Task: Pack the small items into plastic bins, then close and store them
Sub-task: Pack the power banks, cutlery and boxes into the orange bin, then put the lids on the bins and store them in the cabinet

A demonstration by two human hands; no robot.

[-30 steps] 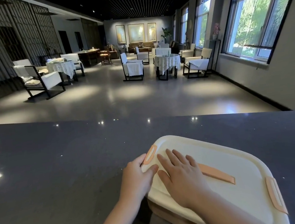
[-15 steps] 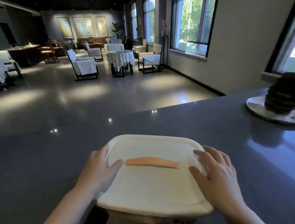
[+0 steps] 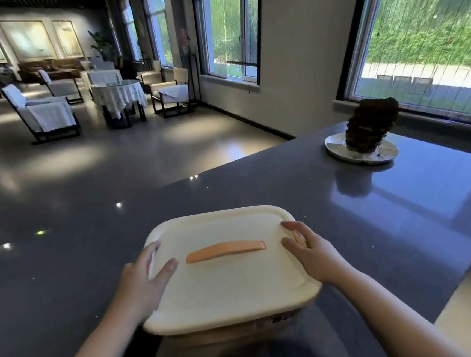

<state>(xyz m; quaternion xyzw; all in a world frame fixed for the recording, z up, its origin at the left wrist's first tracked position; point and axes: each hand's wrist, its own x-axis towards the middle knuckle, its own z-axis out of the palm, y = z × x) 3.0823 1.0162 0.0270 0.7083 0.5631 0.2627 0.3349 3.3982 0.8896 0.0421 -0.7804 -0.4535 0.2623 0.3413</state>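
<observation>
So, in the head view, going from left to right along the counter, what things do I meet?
Left hand on the bin lid's left edge → orange handle in the middle of the cream lid → right hand at the lid's right edge → silver plate bearing a dark ornament, farther back.

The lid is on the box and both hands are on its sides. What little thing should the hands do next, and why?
Probably press down the side clips. The cream lid already covers the box, the left hand and right hand sit at its two short ends, and an orange clip shows by the right fingers. I cannot tell whether it is snapped shut yet.
</observation>
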